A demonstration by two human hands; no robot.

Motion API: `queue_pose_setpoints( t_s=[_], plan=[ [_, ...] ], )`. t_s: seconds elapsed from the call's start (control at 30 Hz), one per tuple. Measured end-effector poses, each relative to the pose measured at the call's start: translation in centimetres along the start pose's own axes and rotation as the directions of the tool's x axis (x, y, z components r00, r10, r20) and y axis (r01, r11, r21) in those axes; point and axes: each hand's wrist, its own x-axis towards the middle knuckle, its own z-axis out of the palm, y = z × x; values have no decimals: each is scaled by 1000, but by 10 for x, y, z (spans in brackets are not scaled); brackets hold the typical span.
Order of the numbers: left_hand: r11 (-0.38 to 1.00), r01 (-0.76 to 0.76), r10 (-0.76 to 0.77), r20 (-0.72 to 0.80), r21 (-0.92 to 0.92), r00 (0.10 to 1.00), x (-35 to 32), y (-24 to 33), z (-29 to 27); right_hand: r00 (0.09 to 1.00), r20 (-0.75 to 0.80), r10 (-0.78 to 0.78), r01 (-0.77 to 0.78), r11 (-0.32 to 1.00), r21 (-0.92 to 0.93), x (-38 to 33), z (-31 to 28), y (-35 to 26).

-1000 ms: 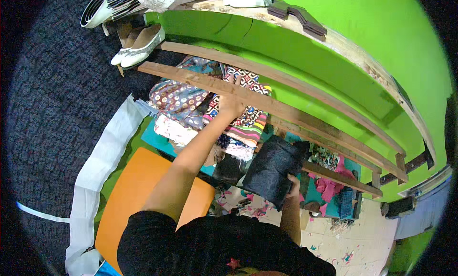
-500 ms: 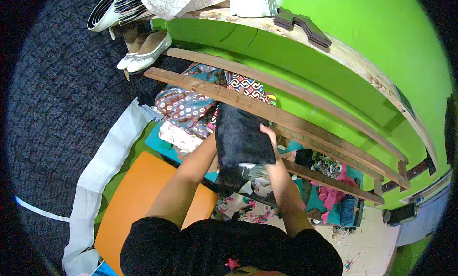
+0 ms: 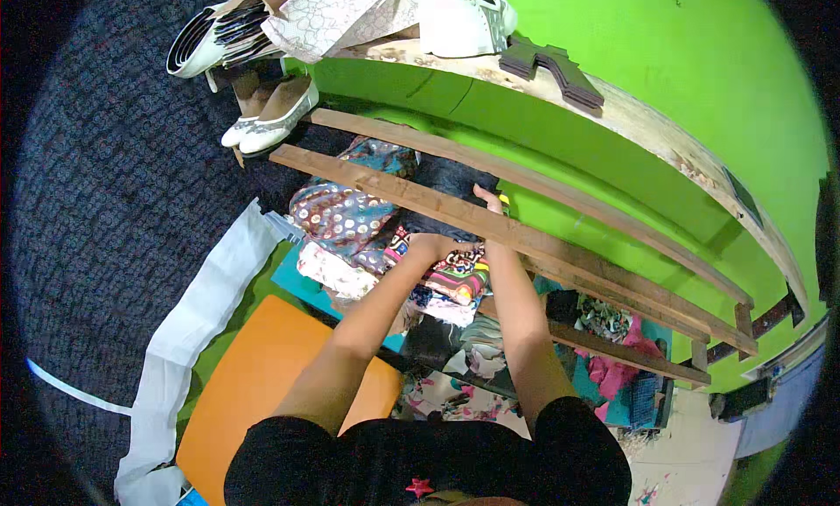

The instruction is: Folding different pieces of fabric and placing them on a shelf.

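Note:
A folded black cloth (image 3: 448, 175) lies on a pile of patterned fabrics (image 3: 462, 283), under and behind a wooden rail (image 3: 385, 187). My left hand (image 3: 437, 246) is at the cloth's near edge, its fingers closed there and partly hidden. At the right edge, my right hand (image 3: 492, 201) grips the cloth with the thumb on top; the rail crosses in front of part of that hand. Left of the cloth is a bundled blue and brown fabric with round dots (image 3: 346, 210).
Wooden rails run across to the right below a shelf (image 3: 647, 121) bearing shoe parts. White shoes (image 3: 280, 116) stand at the rails' left end. An orange stool seat (image 3: 262, 379) is at lower left. Pink scraps (image 3: 617, 366) and a blue basket (image 3: 645, 399) lie at right.
Both hands have moved away from me with the black cloth, carrying it beneath the rail onto the fabric pile. The patterned fabrics at its near side now show.

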Motion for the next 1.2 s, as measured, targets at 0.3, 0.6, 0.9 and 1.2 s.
queue_pose_setpoints(
  t_s=[0.3,0.6,0.9,1.2],
  plan=[
    [1000,-7,9,-72,20,997,-19,16,-29,908,-398,-134,117,991,-68,48,-3,-4],
    [948,-35,-190,-653,-316,733,-94,16,-43,948,-235,-214,128,934,-333,27,50,-10],
    [986,-103,14,-558,-129,830,-84,11,-32,573,164,-803,25,-183,-983,-66,93,-2],
    [948,3,-171,-501,-317,848,-167,6,-19,690,425,-586,216,-394,-894,-193,145,76]
  ],
)
